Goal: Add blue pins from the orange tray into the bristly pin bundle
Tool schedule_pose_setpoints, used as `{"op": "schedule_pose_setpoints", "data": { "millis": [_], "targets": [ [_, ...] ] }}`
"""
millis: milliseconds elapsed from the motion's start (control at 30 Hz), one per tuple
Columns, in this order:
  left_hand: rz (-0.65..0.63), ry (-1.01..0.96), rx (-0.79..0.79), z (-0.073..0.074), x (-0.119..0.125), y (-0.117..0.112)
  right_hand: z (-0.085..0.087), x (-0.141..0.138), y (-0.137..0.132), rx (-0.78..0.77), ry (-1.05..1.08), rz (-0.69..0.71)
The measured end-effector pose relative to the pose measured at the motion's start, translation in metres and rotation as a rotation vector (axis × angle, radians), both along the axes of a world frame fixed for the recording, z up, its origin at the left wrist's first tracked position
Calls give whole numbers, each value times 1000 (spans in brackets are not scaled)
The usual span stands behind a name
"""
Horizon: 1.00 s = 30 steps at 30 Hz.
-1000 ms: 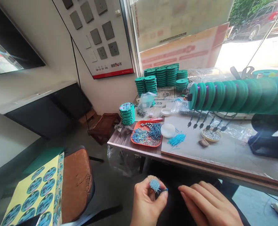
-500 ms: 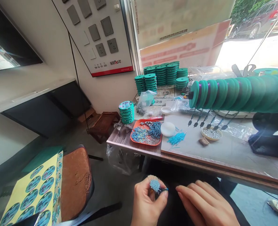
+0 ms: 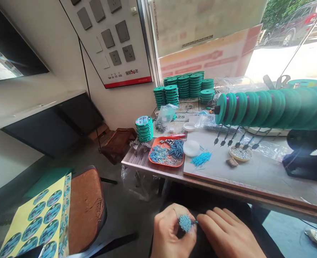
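My left hand (image 3: 171, 231) is closed round a bundle of thin light-blue pieces (image 3: 185, 223), whose round ends face me. A small dark piece (image 3: 194, 222) sticks out to the right from between its thumb and finger. At that piece's tip, the fingertips of my right hand (image 3: 228, 234) are pressed together; what they pinch is too small to make out. Both hands are over my dark lap, below the table edge. On the table beyond lie an orange tray (image 3: 166, 165) of small blue and metal parts, and a loose pile of light-blue tubes (image 3: 201, 158).
A row of green spools (image 3: 257, 109) on a rod hangs over the table's right side, with dark ends dangling. More green spools (image 3: 184, 86) are stacked at the back. A dish of pale beads (image 3: 241, 153) stands below the rod. A brown stool (image 3: 86, 211) with sticker sheets is at left.
My left hand has turned the bundle more towards me and shifted slightly right. My right hand has come left, so its fingertips now meet the dark piece.
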<state>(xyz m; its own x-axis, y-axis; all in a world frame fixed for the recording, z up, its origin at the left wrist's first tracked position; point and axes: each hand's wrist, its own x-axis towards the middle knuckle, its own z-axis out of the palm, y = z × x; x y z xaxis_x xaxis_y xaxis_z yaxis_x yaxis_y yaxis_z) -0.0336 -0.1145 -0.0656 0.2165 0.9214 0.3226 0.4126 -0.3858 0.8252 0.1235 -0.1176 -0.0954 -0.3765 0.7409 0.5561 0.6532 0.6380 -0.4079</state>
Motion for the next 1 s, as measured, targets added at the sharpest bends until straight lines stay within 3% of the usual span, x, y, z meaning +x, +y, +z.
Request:
{"op": "schedule_pose_setpoints", "data": {
  "millis": [400,600,700,867,1000],
  "targets": [
    [-16,46,14,2,0,2,1,-2,-1,-2,-65,-8],
    [-34,16,-29,1,0,2,17,1,6,-2,-100,75],
    [-55,-49,-93,0,1,1,18,0,7,-20,-5,76],
    [25,-427,-427,-1,4,0,8,0,1,-152,201,61],
    [21,-499,-440,0,4,-1,7,5,0,-299,234,100]
  ]
}}
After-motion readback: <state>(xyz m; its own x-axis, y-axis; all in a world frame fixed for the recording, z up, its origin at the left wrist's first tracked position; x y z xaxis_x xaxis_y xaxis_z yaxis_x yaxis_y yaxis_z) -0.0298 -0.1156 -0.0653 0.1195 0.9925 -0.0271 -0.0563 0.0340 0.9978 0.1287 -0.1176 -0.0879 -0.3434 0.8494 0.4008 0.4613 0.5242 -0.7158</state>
